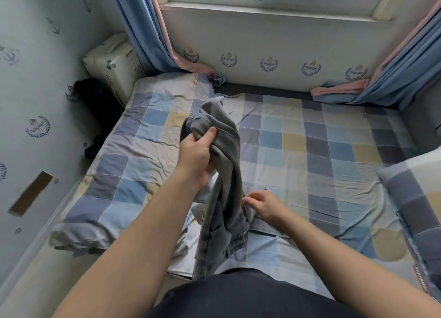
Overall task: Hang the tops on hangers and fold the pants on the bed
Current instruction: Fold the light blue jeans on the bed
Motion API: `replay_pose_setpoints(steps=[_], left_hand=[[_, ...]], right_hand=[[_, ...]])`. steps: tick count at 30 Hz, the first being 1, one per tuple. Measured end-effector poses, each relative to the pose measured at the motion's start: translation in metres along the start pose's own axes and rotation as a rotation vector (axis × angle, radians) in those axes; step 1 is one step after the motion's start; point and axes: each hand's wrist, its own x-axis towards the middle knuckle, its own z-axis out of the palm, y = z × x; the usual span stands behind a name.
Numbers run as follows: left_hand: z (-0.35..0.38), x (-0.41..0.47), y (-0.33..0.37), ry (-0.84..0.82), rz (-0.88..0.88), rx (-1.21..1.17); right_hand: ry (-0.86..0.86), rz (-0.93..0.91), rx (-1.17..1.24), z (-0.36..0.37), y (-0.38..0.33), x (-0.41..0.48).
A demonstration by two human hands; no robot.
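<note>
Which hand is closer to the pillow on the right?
Right. The right hand touches the jeans low down, nearer the pillow; the left hand grips the jeans higher up, farther left.

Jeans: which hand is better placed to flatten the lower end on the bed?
Right, probably. The right hand holds the jeans low, where they meet the bed; the left hand is raised, its grip full of the bunched upper end.

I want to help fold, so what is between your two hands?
The grey jeans: a twisted stretch runs from the raised left hand down to the right hand at the bed, seen in the head view.
</note>
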Motion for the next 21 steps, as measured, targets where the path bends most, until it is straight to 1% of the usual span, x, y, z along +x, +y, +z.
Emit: replay_pose_setpoints(steps=[1,3,4,5,8,9,10,13,15,18,21], left_hand=[[-0.003,0.000,-0.001,0.008,-0.015,0.003],[-0.008,-0.003,-0.007,0.008,-0.054,0.010],[-0.009,-0.005,-0.011,0.003,-0.074,0.007],[-0.009,-0.006,-0.014,-0.003,-0.093,-0.006],[-0.009,-0.009,-0.018,-0.007,-0.123,-0.070],[-0.010,-0.009,-0.017,-0.007,-0.125,-0.088],[-0.012,-0.008,-0.016,-0.006,-0.123,-0.097],[-0.017,-0.006,-0.009,0.005,-0.103,-0.125],[-0.022,0.000,-0.003,0.017,-0.089,-0.109],[-0.029,0.008,0.001,0.005,-0.087,0.032],[-0.034,0.003,-0.011,-0.050,-0.054,0.278]], right_hand=[[-0.052,-0.017,0.032,-0.004,-0.003,0.001],[-0.213,-0.038,0.136,-0.005,-0.010,0.001],[-0.246,-0.046,0.131,-0.002,-0.016,0.001],[-0.239,-0.068,0.102,0.003,-0.018,0.002],[-0.029,-0.079,-0.106,0.017,-0.025,0.008],[0.018,-0.086,-0.135,0.017,-0.027,0.008],[0.046,-0.094,-0.155,0.015,-0.028,0.008],[0.054,-0.082,-0.165,0.005,-0.027,0.008],[0.091,-0.072,-0.131,-0.008,-0.032,0.007],[0.153,-0.060,-0.041,-0.032,-0.045,0.006],[0.164,-0.037,0.206,-0.052,-0.073,0.005]])
